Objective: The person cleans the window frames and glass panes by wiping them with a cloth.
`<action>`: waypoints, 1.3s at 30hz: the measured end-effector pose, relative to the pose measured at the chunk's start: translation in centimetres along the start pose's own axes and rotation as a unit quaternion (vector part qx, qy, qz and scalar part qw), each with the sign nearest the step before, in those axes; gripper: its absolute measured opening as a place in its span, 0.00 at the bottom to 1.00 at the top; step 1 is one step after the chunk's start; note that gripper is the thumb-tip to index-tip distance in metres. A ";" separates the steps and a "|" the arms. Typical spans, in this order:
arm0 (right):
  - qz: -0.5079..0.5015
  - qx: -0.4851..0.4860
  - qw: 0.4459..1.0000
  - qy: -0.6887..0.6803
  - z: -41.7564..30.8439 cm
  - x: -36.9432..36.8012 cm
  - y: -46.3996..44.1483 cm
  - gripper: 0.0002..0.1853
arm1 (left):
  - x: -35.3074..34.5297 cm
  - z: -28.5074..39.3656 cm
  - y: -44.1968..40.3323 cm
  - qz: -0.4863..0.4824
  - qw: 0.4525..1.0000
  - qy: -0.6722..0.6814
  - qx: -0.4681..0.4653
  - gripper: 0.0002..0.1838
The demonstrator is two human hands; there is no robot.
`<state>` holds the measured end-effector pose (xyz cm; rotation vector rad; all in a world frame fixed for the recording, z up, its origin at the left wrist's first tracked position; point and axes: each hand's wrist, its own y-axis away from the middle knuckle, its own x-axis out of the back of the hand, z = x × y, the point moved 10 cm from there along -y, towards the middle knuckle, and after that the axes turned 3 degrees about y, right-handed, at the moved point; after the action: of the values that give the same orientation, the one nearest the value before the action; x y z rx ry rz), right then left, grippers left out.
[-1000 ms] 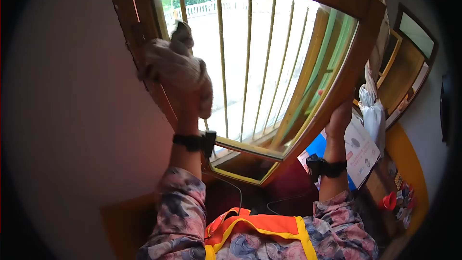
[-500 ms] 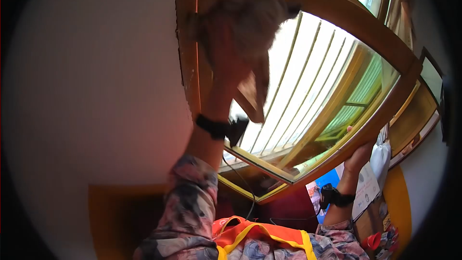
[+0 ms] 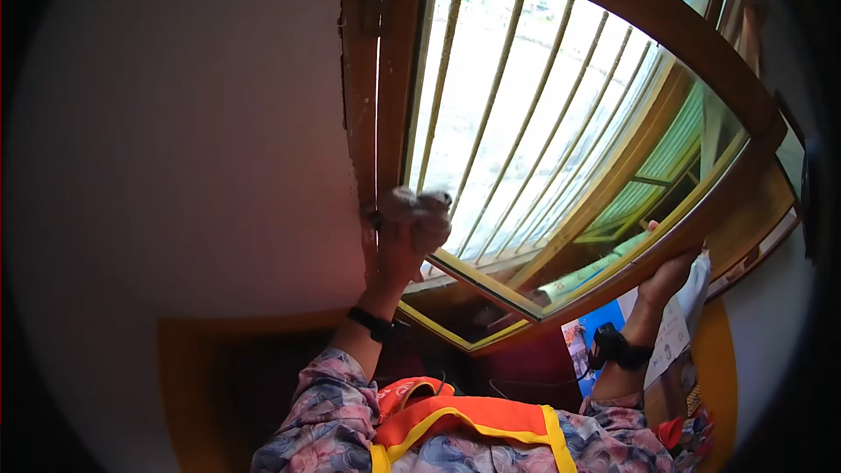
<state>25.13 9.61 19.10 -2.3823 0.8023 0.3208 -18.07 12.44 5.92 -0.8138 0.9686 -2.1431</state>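
My left hand (image 3: 410,241) is closed on a greyish cloth (image 3: 413,203), low on the hinge-side edge of an open wooden window sash (image 3: 399,79). The cloth lies against the frame beside the glass pane (image 3: 491,123). At the far lower right of the sash, my right hand (image 3: 670,276) is at the frame's outer edge, its fingers mostly hidden behind the wood. A black band circles each wrist.
Metal bars (image 3: 543,96) stand beyond the glass. A pale wall (image 3: 201,140) fills the left side. At the lower right are a blue and white printed sheet (image 3: 670,337), a white bag (image 3: 696,289) and a red item (image 3: 670,432). A curtain (image 3: 745,17) hangs at the upper right.
My left hand with the cloth has gone up the left side of the sash and then down to its lower part. The view has shifted, while my right hand stays at the frame's edge.
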 end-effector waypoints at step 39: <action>-0.020 -0.007 0.997 0.078 -0.4 -0.3 0.3 0.26 | 6.0 16.2 -20.6 0.156 0.963 0.013 -0.219 0.37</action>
<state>24.73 9.36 19.38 -2.4554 0.8234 0.1250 -15.71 12.19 32.72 -0.7725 1.5094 -1.6947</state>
